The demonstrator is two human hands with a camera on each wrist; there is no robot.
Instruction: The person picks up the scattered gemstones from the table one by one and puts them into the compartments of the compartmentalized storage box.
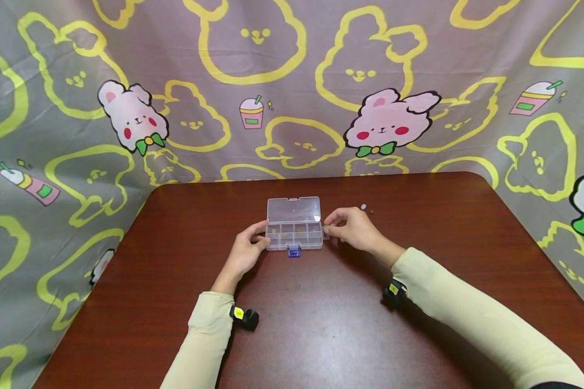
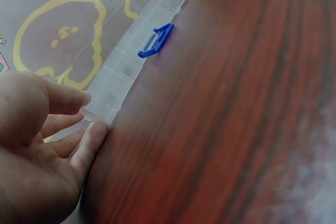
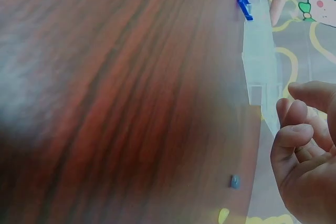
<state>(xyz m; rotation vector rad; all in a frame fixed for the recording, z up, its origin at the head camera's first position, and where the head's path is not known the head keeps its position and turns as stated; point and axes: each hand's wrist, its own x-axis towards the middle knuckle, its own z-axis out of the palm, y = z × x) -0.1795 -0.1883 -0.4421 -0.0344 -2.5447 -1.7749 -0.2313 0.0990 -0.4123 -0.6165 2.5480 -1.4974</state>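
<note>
A clear plastic compartment box point(image 1: 294, 235) sits on the table with its hinged lid point(image 1: 293, 210) raised at the back. Its blue latch point(image 1: 294, 252) hangs at the front. Small yellowish pieces lie in some back compartments. My left hand point(image 1: 245, 249) grips the left end, thumb at the front wall in the left wrist view. At the other end is my right hand point(image 1: 354, 229), fingers bent, thumb and index tips close together beside the box. A small clear piece point(image 3: 255, 95) juts from that end, close to the right fingertips; I cannot tell whether they pinch anything.
On the brown table point(image 1: 292, 319), right of the box and behind my right hand, lie a pale bead point(image 1: 363, 206) and a smaller dark one point(image 1: 372, 211). The right wrist view shows a blue-grey bead point(image 3: 235, 181) and a yellow one point(image 3: 223, 215). A patterned curtain point(image 1: 292, 108) encloses the table.
</note>
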